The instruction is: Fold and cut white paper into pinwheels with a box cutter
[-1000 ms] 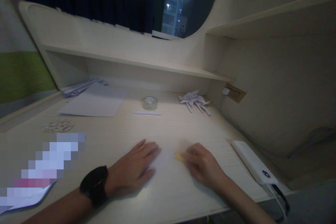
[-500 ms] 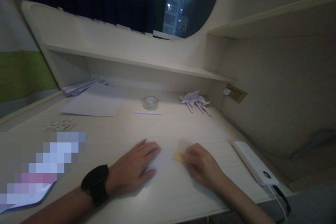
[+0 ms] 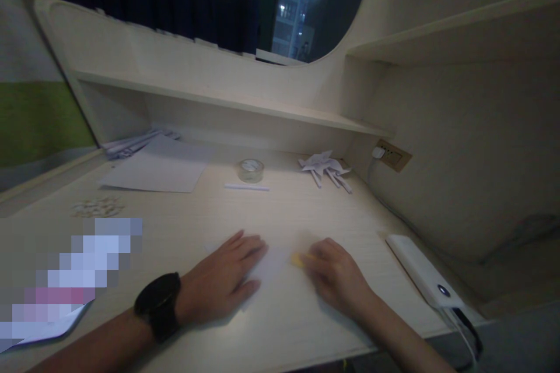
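Observation:
My left hand [image 3: 230,277] lies flat, fingers stretched out, pressing a piece of white paper [image 3: 273,265] onto the desk. The paper shows mainly to the right of the fingers; the hand covers much of the rest. Just past the paper's right edge, my right hand [image 3: 339,274] is closed around a small yellow object [image 3: 298,259]. Only its yellow end sticks out on the left of the fingers, slightly blurred, and its kind cannot be made out.
Beyond the hands are a clear tape roll [image 3: 251,171], a thin white paper stick [image 3: 247,187] and folded paper pinwheels [image 3: 324,166]. Paper sheets [image 3: 160,166] lie at back left, near small pale pieces [image 3: 98,207]. A white power bank [image 3: 417,268] with cables sits right; a blurred-out device [image 3: 65,326] lies left.
Both hands stay in nearly the same place. The yellow object's end shows slightly differently beside the paper; the rest of the desk is unchanged.

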Available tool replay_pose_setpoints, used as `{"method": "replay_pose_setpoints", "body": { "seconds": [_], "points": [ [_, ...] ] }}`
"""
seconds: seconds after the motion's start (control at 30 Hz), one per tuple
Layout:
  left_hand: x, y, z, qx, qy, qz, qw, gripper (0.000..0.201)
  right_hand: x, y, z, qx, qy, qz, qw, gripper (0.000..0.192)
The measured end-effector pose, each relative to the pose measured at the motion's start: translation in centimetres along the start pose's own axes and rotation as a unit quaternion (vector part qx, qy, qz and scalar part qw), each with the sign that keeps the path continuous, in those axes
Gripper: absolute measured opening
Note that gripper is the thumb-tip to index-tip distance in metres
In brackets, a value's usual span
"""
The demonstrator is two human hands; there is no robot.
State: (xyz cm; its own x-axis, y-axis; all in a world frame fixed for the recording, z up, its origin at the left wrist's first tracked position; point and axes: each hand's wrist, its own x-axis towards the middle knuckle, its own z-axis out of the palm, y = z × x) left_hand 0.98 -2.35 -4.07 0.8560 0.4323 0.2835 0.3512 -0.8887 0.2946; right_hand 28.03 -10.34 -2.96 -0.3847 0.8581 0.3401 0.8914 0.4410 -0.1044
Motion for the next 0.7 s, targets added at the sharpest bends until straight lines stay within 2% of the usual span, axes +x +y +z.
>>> {"method": "replay_pose_setpoints", "body": {
  "seconds": [0.33,0.7],
  "points": [
    [-0.1,0.0,-0.2,-0.010,-0.005,0.002,1.000,0.053,-0.2,0.5,0.0,-0.021,0.009,0.007,1.000,0.022],
    [-0.2,0.0,-0.5,-0.005,-0.008,0.001,1.000,0.053,-1.9,4.6,-0.6,-0.041,0.036,0.095,0.994,0.029]
  ]
}}
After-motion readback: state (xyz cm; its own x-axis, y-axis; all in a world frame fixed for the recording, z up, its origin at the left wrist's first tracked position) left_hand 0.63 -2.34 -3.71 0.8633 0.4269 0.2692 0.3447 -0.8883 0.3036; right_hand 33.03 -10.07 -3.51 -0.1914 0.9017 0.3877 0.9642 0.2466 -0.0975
